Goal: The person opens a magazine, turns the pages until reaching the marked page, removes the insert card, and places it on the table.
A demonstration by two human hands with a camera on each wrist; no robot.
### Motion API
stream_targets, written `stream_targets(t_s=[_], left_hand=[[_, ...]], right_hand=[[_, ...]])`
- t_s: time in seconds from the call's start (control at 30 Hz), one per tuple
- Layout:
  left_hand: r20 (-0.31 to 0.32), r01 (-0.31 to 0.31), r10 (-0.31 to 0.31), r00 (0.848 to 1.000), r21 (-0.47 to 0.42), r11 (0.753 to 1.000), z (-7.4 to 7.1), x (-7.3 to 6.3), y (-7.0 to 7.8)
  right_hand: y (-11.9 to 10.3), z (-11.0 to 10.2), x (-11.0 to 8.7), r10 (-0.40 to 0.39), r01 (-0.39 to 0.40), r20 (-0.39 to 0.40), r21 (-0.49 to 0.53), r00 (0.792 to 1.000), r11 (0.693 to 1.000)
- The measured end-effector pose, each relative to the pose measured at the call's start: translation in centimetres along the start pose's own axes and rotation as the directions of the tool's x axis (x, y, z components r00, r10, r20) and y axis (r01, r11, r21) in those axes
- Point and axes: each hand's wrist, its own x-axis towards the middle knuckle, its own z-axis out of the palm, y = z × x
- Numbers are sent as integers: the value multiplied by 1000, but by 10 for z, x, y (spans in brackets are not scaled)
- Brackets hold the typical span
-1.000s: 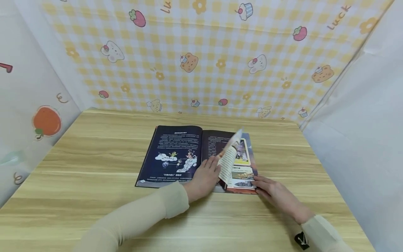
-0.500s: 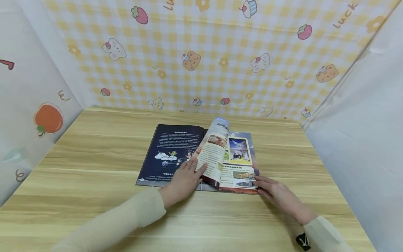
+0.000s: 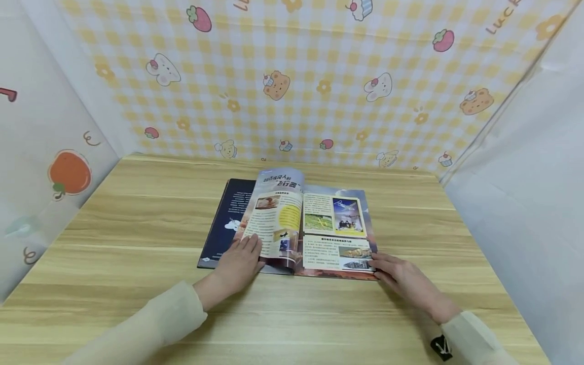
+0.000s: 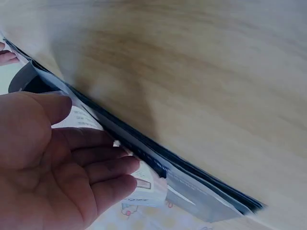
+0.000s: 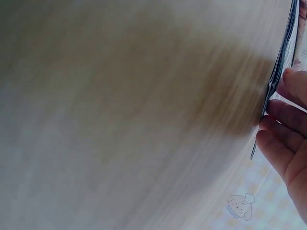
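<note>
An open illustrated magazine (image 3: 319, 228) lies on the wooden table. One leaf (image 3: 274, 213) is turned over toward the left, its upper part curved and raised above the dark left page (image 3: 219, 238). My left hand (image 3: 238, 261) lies against that leaf's lower left part with fingers extended; the left wrist view shows its palm (image 4: 53, 172) and fingers close to the magazine's lower edge. At the lower right corner, my right hand (image 3: 403, 281) holds the magazine's edge between thumb and fingers; the right wrist view shows the fingertips (image 5: 268, 136) right at that edge.
The wooden table (image 3: 137, 228) extends around the magazine. Behind it hangs a yellow checked cloth (image 3: 319, 101) with cartoon prints, and white cloth panels (image 3: 515, 177) stand at both sides. A black tag (image 3: 441, 348) is beside the right sleeve.
My left hand has moved left, carrying the leaf across from the right side and uncovering the right page with its pictures. The right hand has stayed at the lower right corner.
</note>
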Motion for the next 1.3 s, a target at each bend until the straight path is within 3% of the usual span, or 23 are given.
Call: stream_targets(t_s=[0.17, 0.3, 0.43, 0.53, 0.73, 1.03, 1.3], left_hand=[[-25, 14, -14, 1000, 35, 999, -3, -5, -7], [2, 35, -35, 999, 75, 997, -5, -9, -12], [1, 50, -50, 999, 45, 998, -7, -13, -16], [-43, 31, -31, 999, 10, 999, -7, -15, -17], [-99, -24, 27, 995, 38, 999, -12, -11, -17], [29, 58, -59, 998, 37, 998, -26, -3, -17], [52, 62, -64, 997, 47, 997, -28, -1, -16]], right_hand=[[0, 1, 0, 34, -35, 3, 32, 999, 999], [0, 0, 0, 49, -50, 8, 42, 999, 998], [0, -1, 0, 56, -57, 26, 43, 998, 997], [0, -2, 0, 69, -71, 46, 44, 997, 997], [1, -4, 1, 82, -87, 88, 58, 993, 995], [4, -6, 4, 38, -42, 99, 39, 994, 998], [2, -5, 4, 69, -71, 32, 53, 997, 996]])
